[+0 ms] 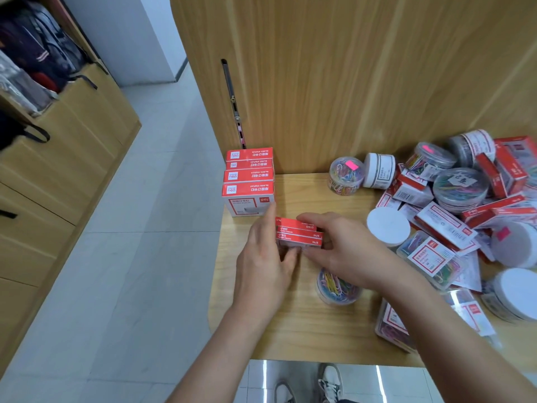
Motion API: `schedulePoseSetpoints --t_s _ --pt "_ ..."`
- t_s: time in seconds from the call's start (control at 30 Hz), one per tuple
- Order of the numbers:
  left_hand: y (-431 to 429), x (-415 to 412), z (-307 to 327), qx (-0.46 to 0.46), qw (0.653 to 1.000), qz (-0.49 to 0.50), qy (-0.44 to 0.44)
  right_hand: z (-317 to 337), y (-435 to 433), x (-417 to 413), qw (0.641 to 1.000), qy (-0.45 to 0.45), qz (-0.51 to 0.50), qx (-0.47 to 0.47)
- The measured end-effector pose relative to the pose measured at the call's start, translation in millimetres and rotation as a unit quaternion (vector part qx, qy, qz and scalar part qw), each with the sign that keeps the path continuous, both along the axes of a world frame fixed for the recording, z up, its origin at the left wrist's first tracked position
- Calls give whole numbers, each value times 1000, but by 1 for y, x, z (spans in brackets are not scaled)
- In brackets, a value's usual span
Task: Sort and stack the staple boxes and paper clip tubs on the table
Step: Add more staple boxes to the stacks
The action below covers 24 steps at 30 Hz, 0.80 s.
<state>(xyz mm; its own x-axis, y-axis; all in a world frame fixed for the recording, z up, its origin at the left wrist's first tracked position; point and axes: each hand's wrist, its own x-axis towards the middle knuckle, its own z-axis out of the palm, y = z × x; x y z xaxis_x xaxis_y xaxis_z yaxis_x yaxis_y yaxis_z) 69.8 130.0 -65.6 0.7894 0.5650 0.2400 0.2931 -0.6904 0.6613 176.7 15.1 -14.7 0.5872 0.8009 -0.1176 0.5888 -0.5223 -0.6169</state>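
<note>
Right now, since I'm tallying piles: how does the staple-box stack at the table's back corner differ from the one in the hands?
The corner stack stands on the table unheld; the held stack is gripped by the left hand and right hand. The corner stack is taller, with bulkier boxes; the held stack's are slim. Both are red.
</note>
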Motion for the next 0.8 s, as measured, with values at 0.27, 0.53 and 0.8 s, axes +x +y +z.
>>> schedulePoseSetpoints --t_s 0.27,0.53,0.8 --pt "-14 14 0 91 995 -29 0 -11 9 -5 989 -126 -74 -32" --pt "24 -16 45 -22 987 53 -154 -14 34 32 969 -214 -90 -82" --pt "97 33 67 -492 860 81 -106 -14 76 47 959 -224 -168 -47"
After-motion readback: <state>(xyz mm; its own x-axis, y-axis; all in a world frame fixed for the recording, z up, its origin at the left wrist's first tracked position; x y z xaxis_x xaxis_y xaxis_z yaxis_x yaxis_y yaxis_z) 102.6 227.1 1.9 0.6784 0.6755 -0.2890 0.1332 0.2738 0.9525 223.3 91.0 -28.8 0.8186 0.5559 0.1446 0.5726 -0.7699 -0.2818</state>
